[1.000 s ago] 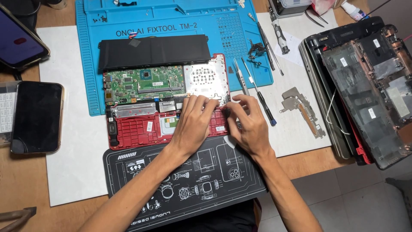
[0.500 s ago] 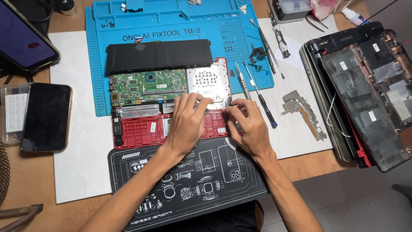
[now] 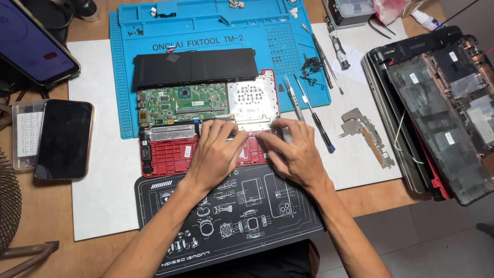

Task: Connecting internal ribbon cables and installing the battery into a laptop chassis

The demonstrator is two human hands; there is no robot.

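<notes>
Both hands press flat, fingers spread and closed around nothing: the left hand (image 3: pixel 218 152) and right hand (image 3: pixel 293 152) bear down on the lower half of the opened red laptop base (image 3: pixel 170 154), fingertips meeting along the silver strip at its middle. Whether a small part is pinched beneath them, the head view does not show.

Nearest the person lies a black mat printed with white diagrams (image 3: pixel 231 216), overlapping a white sheet (image 3: pixel 98 206). The laptop base straddles that sheet and the blue work mat (image 3: pixel 206 31) beyond.

Progress looks well along: the base is open, the green circuit board (image 3: pixel 182 103) is exposed, a silver perforated plate (image 3: pixel 252 100) sits beside it, and the long black battery (image 3: pixel 195 67) lies across the top edge. Board and battery are not lifted out yet.

Right of the hands rest tweezers (image 3: pixel 294 98), a black-handled screwdriver (image 3: pixel 319 121) and a loose metal bracket (image 3: pixel 368 134). 1 more stripped laptop shell (image 3: pixel 437 113) waits at far right.

At left, a dark phone (image 3: pixel 64 139) lies against a clear plastic box (image 3: pixel 25 134) whose contents look pale but unclear. Far back, another clear box (image 3: pixel 352 10) holds small bits.
</notes>
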